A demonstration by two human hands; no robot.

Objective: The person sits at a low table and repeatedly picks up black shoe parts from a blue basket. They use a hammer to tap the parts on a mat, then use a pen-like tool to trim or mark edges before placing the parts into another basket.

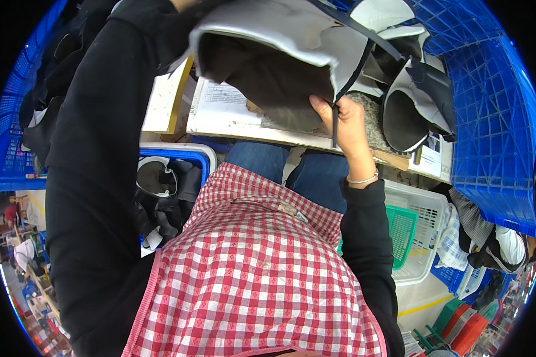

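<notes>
We are holding a soft dark-and-white piece (268, 33) above the near part of the counter (199, 127), and its wide, dark-sided opening is facing us. Our right hand (348, 122) is grasping the piece at its lower right edge, with the thumb pointing up; a narrow dark strip (335, 132) is hanging down beside the thumb. Our left hand (184, 4) is reaching up to the top edge of the view, where only a sliver of skin is showing next to the piece, so we cannot tell how its grip is standing. On our right wrist we are wearing a pale bracelet (363, 180).

Under the piece, a printed sheet (220, 102) is lying on the counter. To the right of our right hand, another dark piece with a white lining (406, 119) is resting, and beyond it a big blue crate (488, 113) is standing. Below the counter's edge at left, a blue-rimmed tub (211, 156) is holding more dark pieces (186, 175); at right, a green basket (402, 235) is sitting in a white basket (439, 217). We are wearing a red-and-white checked apron (262, 256).
</notes>
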